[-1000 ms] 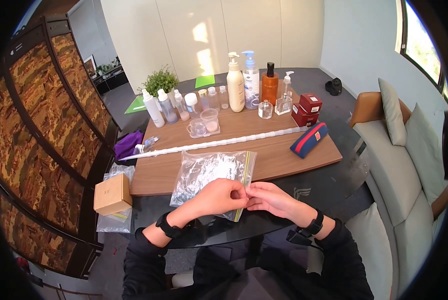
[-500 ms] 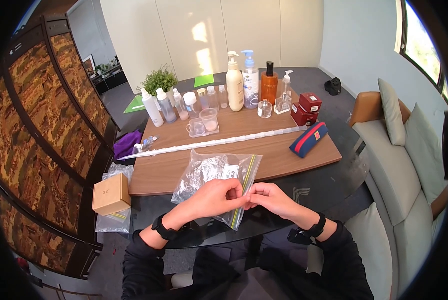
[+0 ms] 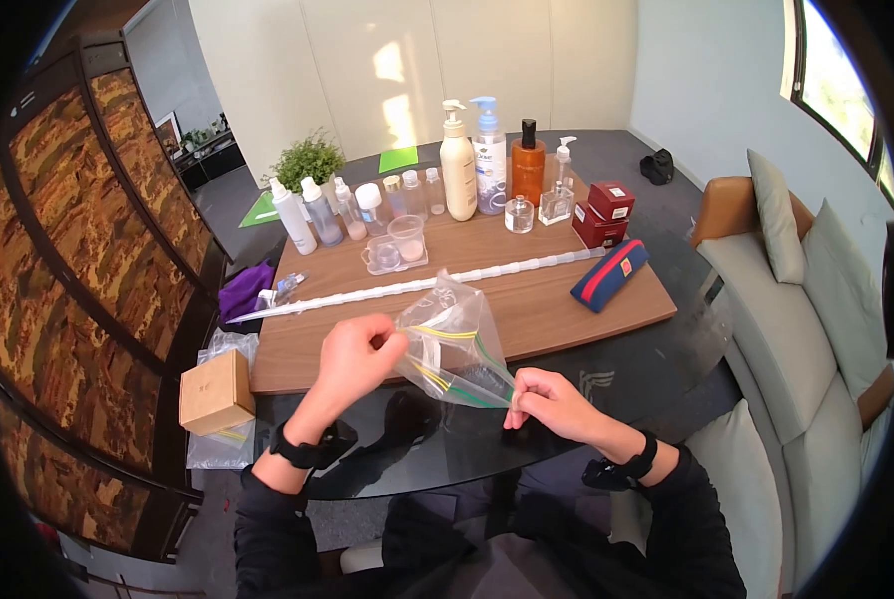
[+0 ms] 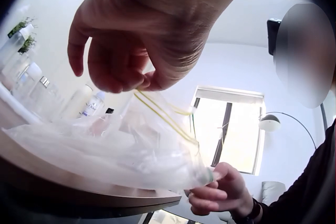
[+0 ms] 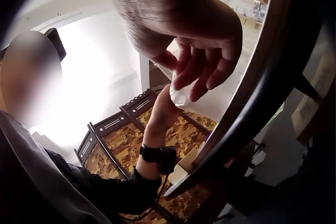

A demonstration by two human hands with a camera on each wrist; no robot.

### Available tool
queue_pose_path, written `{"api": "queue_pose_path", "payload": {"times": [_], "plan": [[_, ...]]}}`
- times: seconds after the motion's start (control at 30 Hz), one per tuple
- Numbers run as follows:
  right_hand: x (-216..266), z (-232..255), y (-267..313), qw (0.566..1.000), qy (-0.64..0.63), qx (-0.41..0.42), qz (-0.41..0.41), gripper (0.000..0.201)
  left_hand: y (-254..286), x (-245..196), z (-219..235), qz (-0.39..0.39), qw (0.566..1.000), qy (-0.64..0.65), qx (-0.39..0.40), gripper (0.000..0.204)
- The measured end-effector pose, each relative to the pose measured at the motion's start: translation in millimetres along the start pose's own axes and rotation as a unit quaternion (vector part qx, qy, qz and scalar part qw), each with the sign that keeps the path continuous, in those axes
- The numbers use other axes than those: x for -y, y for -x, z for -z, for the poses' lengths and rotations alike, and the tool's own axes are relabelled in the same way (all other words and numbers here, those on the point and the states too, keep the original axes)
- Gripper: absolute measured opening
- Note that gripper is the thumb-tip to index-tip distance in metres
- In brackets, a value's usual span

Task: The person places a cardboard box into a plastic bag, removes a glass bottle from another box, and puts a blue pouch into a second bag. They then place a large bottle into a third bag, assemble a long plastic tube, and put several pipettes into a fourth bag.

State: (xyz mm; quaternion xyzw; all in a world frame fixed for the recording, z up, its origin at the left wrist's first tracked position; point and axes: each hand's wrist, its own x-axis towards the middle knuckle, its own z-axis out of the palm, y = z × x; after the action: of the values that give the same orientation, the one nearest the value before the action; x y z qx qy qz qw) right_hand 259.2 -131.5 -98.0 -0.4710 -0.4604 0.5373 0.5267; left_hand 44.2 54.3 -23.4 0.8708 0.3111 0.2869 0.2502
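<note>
A clear zip bag (image 3: 467, 334) with yellow and green strips at its mouth is stretched between both hands, its mouth spread apart. The left hand (image 3: 359, 354) pinches one side of the mouth between thumb and finger; the left wrist view shows this hand (image 4: 142, 40) above the bag (image 4: 121, 150). At the other side, the right hand (image 3: 557, 402) pinches the edge near the green strip. In the right wrist view the right hand's (image 5: 189, 35) fingers curl at the bag's edge, and the rest of the bag is partly hidden.
Several bottles (image 3: 457, 170) line the back of the wooden board (image 3: 297, 359). A white strip (image 3: 447, 280) crosses it. A blue pouch (image 3: 608, 275) and red boxes (image 3: 602, 215) are at the right, a cardboard box (image 3: 215, 391) at the left, a cup set (image 3: 397, 250) farther back.
The hands, close together before, have moved apart, the left one leftward and up. The bag's mouth has opened between them, and its body has lifted and bunched. The head view has shifted slightly.
</note>
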Motion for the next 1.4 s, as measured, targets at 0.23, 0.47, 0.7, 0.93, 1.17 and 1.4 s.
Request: {"api": "queue_pose_path", "payload": {"times": [0.23,0.47,0.7,0.93,1.17,1.4], "plan": [[24.0,10.2,1.9,0.982,0.146,-0.114,0.045,0.02,19.7,-31.6,3.4,-0.073,0.996,-0.052,-0.013,0.017],[53.4,113.8,5.6,0.669,0.662,-0.266,0.207,0.028,28.8,-39.8,13.6,-0.197,0.966,-0.144,-0.081,0.017],[45.3,209.8,1.2,0.504,0.832,-0.205,0.109,0.068,33.1,-36.3,13.5,-0.173,0.972,-0.141,-0.072,0.017],[57.6,205.5,-10.4,0.535,0.822,-0.188,0.061,0.056,32.2,-31.8,23.0,-0.166,0.964,-0.176,-0.109,0.016],[72.5,184.2,13.7,0.553,0.794,-0.156,0.2,0.045,31.7,-27.9,29.7,-0.162,0.959,-0.203,-0.11,0.008],[109.7,93.9,48.7,0.68,0.673,-0.172,0.234,0.048,21.5,-25.1,11.3,-0.194,0.949,-0.211,-0.129,0.006]]}}
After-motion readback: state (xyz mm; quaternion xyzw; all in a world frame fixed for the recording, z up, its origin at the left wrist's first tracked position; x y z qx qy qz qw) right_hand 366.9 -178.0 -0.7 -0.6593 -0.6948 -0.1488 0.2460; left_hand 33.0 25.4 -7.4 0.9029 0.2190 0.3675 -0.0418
